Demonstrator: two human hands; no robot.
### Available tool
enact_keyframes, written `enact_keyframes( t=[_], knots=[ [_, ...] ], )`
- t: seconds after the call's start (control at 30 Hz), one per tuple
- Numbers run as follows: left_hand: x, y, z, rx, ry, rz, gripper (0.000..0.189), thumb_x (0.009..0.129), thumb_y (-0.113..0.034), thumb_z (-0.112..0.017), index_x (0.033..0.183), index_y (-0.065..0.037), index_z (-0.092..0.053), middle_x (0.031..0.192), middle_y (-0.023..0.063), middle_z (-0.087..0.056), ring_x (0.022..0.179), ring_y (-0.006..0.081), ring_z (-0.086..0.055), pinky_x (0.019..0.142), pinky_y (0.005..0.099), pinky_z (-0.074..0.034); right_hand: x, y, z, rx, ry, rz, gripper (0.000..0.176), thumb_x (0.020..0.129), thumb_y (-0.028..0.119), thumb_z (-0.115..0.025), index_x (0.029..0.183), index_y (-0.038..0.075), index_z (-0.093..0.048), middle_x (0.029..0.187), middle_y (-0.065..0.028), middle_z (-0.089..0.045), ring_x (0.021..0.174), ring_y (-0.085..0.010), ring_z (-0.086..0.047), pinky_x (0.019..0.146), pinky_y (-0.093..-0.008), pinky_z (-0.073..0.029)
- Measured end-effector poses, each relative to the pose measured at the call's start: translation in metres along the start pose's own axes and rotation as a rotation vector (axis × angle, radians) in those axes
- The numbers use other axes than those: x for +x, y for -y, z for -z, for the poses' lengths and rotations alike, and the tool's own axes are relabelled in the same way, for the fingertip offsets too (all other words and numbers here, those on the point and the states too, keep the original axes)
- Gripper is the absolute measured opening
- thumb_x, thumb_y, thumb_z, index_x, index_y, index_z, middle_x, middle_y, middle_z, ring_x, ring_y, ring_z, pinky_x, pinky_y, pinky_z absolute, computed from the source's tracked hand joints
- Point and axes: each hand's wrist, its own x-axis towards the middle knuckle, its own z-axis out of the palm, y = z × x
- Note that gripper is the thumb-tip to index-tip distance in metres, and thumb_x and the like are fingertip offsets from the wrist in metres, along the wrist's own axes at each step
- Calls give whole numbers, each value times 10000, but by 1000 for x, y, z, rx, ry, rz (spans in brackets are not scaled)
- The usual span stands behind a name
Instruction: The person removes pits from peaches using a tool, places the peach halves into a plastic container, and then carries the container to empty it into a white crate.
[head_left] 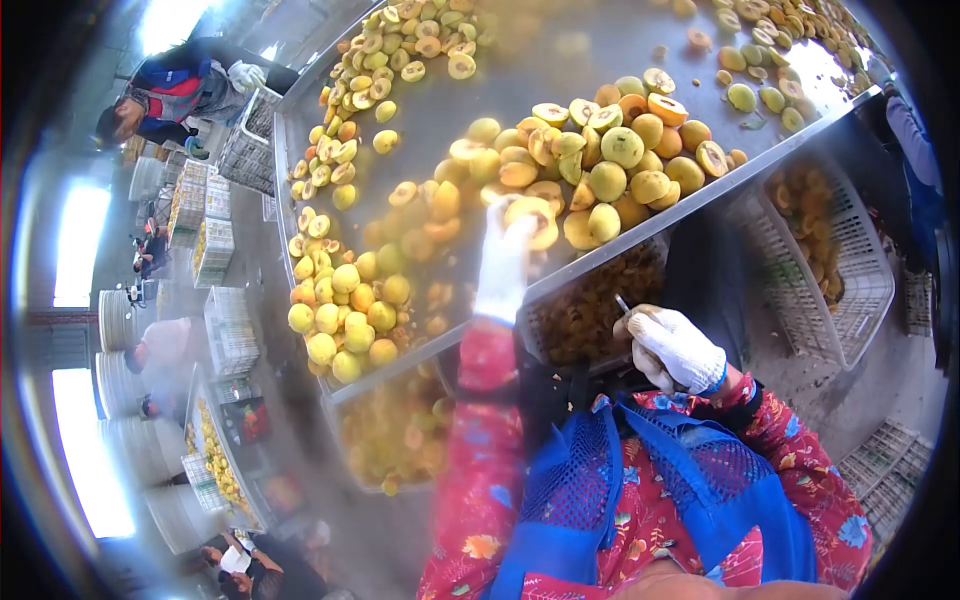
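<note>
My left hand (505,255), in a white glove, reaches over the metal table (420,115) with its fingers at a halved yellow fruit (534,218); motion blur smears the fingertips. My right hand (675,348), also in a white glove, is closed around a small thin tool (622,302) in front of my chest, just off the table's edge. Whole and halved fruits (622,148) lie heaped beyond my left hand. Another pile of mostly whole fruits (350,310) sits at the table's left corner.
Below the table edge stand crates of fruit pieces (590,320), with a grey crate (845,270) at the right. A co-worker (190,95) is at the upper left beside a crate (248,145). Another person's sleeve (912,140) shows at the far right.
</note>
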Motion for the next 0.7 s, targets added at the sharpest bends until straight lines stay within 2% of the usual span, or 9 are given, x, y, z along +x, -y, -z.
enact_keyframes(
  t=[0.03, 0.1, 0.13, 0.17, 0.37, 0.47, 0.53, 0.57, 0.7],
  knots=[
    [-19, 0, 6, -145, 61, 44, 427, 945, -279, -601, 1344, -152, -515, 1070, 93, -638, 713, 177, -646, 536, 262, -500, 1, 13, -4, -95, 5, -7, 332, 1065, 318, -492, 1048, 6, -602, 569, -11, -495, 403, -128, -458, 412, -279, -399],
    [-52, 1, 8, -363, 98, 152, 365, 1012, -330, -550, 1339, -172, -517, 954, 75, -646, 560, 133, -585, 420, 207, -416, 14, 9, -10, -506, -59, 326, 304, 1053, 295, -509, 1056, 3, -593, 597, -73, -542, 476, -224, -549, 482, -345, -449],
    [-63, 12, 14, -397, 154, 170, 394, 1065, -427, -455, 1337, -156, -542, 1015, 106, -671, 707, 177, -655, 512, 259, -512, 18, 10, -16, -711, -94, 495, 291, 1046, 283, -517, 1061, 2, -589, 611, -104, -565, 513, -271, -595, 516, -378, -474],
    [-71, 24, 15, -529, 176, 172, 441, 1071, -469, -426, 1321, -126, -544, 1032, 117, -674, 796, 197, -667, 598, 287, -544, 16, 17, -23, -778, -126, 447, 270, 1027, 262, -536, 1071, 0, -591, 706, -207, -627, 699, -413, -658, 632, -473, -504],
    [-109, 39, -9, -572, 136, 72, 567, 1089, -533, -340, 1239, -29, -553, 1087, 155, -680, 995, 237, -669, 887, 354, -551, 17, 11, -38, -991, -96, 470, 280, 1012, 239, -569, 976, -35, -616, 718, -237, -636, 632, -421, -639, 557, -488, -498],
    [-121, 26, -22, -368, 12, 30, 530, 1063, -576, -394, 1240, -96, -537, 1005, 101, -675, 724, 149, -643, 537, 243, -504, 15, 7, -42, -993, -79, 422, 306, 1021, 248, -547, 963, -45, -615, 726, -247, -634, 629, -418, -637, 555, -486, -494],
    [-128, 26, -20, -166, -21, -55, 517, 1070, -553, -407, 1228, -81, -545, 1006, 103, -669, 803, 158, -654, 640, 265, -543, 15, 1, -41, -998, -41, 437, 327, 1030, 258, -531, 957, -50, -613, 727, -249, -634, 636, -421, -640, 558, -482, -495],
    [-127, 34, -24, 26, -88, -258, 480, 1087, -494, -415, 1206, -52, -561, 1000, 108, -664, 891, 180, -642, 800, 307, -532, 15, 1, -43, -964, -38, 410, 340, 1033, 267, -524, 960, -53, -612, 720, -243, -633, 626, -410, -641, 563, -476, -500],
    [-133, 35, -33, 186, -238, -208, 371, 1093, -347, -450, 1187, -13, -581, 1028, 142, -675, 942, 239, -654, 870, 352, -520, 9, 16, -48, -609, 77, 90, 380, 1055, 312, -488, 948, -33, -609, 670, -174, -619, 530, -317, -617, 507, -415, -494]
  ],
)
